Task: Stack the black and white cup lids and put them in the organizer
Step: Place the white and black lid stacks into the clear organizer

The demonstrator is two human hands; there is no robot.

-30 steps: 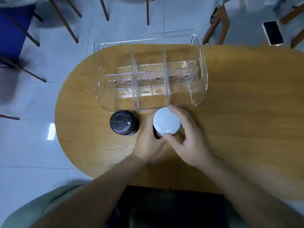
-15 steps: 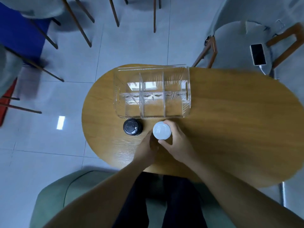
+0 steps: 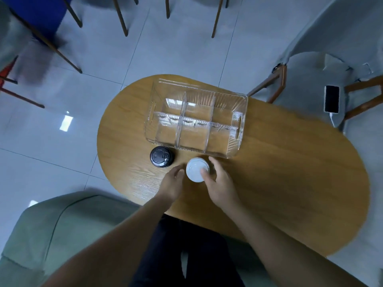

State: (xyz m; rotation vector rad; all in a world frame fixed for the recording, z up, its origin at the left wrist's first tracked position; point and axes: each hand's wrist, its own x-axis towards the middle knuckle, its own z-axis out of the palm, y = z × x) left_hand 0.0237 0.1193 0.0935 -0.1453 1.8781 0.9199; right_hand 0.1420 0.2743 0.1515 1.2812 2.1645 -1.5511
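Item: white lid (image 3: 196, 169), near edge of wooden table (image 3: 290, 172), just below the clear organizer (image 3: 196, 123). Right hand (image 3: 220, 183) holds it, thumb on the rim and fingers curled round the far side. Left hand (image 3: 173, 183) sits at the lid's 9 o'clock, fingers loosely curled, apparently holding nothing; contact with the lid cannot be told.

Item: black lids (image 3: 162, 156), at 10 o'clock from the white lid, seemingly a stack, untouched.

Risks: the one-handed hold may let the lid tilt or slip on lifting; a reach across may knock the black lids; compartments look narrow, so a crooked stack could catch on a divider.
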